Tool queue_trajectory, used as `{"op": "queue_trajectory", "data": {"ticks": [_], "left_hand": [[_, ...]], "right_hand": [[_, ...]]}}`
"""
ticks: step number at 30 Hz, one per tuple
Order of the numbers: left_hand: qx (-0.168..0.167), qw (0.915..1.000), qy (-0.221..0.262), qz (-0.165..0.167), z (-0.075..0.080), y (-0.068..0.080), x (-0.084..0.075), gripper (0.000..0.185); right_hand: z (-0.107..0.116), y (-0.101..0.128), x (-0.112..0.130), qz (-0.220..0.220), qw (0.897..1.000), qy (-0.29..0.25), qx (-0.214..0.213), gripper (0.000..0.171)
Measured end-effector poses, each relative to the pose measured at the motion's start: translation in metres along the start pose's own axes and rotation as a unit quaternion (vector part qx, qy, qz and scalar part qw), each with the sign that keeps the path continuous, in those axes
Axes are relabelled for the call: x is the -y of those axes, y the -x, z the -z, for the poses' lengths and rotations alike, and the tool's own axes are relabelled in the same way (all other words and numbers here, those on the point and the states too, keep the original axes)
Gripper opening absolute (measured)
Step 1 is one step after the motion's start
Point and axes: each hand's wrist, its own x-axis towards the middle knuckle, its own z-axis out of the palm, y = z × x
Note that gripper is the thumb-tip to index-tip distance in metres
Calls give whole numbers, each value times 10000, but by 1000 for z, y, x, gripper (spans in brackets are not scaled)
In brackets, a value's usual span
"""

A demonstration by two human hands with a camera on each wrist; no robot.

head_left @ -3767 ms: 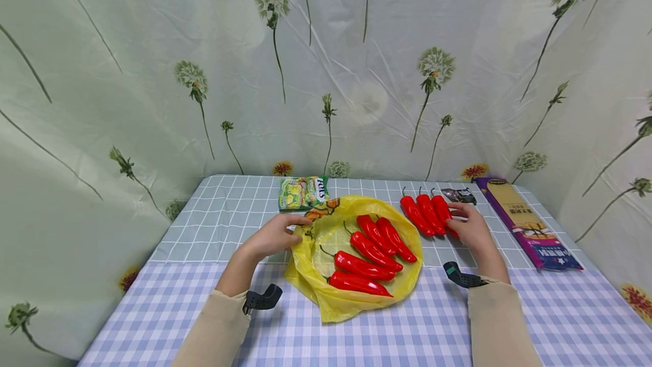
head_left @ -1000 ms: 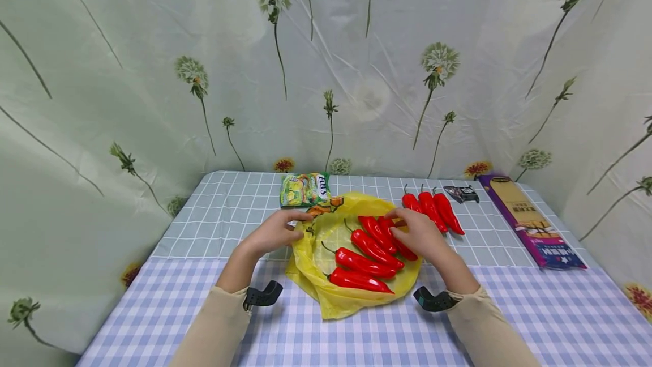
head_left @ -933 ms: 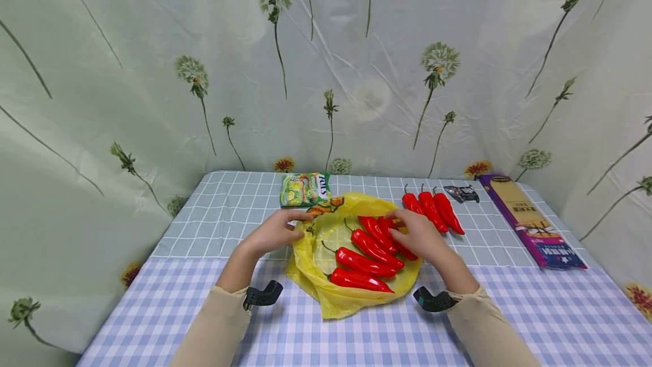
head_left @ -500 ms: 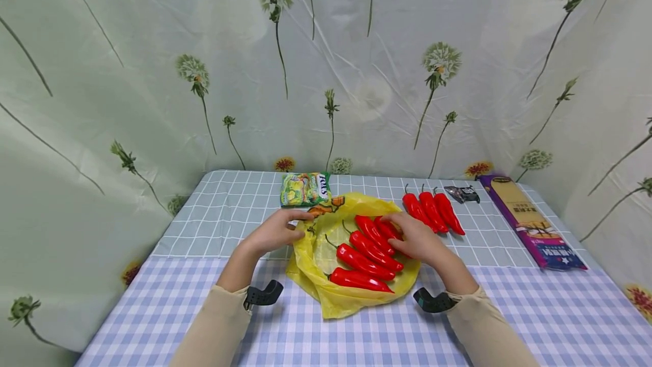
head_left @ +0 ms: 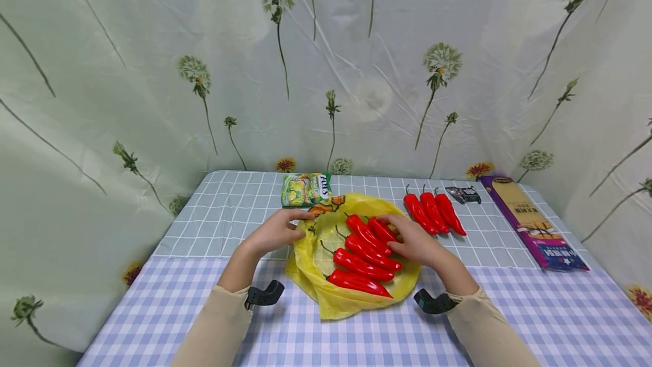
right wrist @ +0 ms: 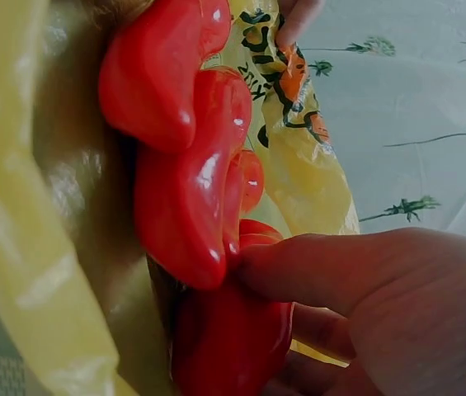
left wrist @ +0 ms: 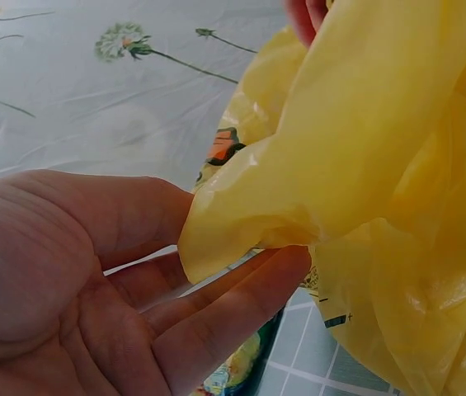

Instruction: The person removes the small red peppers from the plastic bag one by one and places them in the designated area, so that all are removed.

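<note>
A yellow plastic bag point(head_left: 346, 309) lies spread open on the table with several red chili peppers point(head_left: 364, 265) in it. At its left side my left hand point(head_left: 277, 233) pinches the rim between thumb and fingers; the left wrist view shows the bag's edge point(left wrist: 224, 223) between them. My right hand point(head_left: 414, 239) reaches over the right rim and grips the rearmost red chili pepper point(head_left: 380, 230), partly hidden by its fingers. In the right wrist view, the thumb lies on top of that pepper point(right wrist: 233, 338), the other fingers behind it.
Behind the right hand, three more red chili peppers point(head_left: 434, 213) lie side by side. A small black packet point(head_left: 464, 194) and a long purple pasta bag point(head_left: 532, 222) lie farther right. A green snack packet point(head_left: 305, 190) sits behind the bag. A floral curtain stands at the back.
My right hand has come from the outer pepper at the back right into the bag. In the last second the peppers there shifted slightly left. The left hand has stayed at the rim.
</note>
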Motion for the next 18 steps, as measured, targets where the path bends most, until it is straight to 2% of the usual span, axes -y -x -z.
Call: {"op": "queue_trajectory", "data": {"ticks": [13,18], "left_hand": [[-32,10000,-8,2,-1,-1,0,44],[-67,10000,-37,6,-1,-1,2,44]], "right_hand": [[8,4,1,326,9984,-463,84,59],[13,6,2,618,9964,-543,206,57]]}}
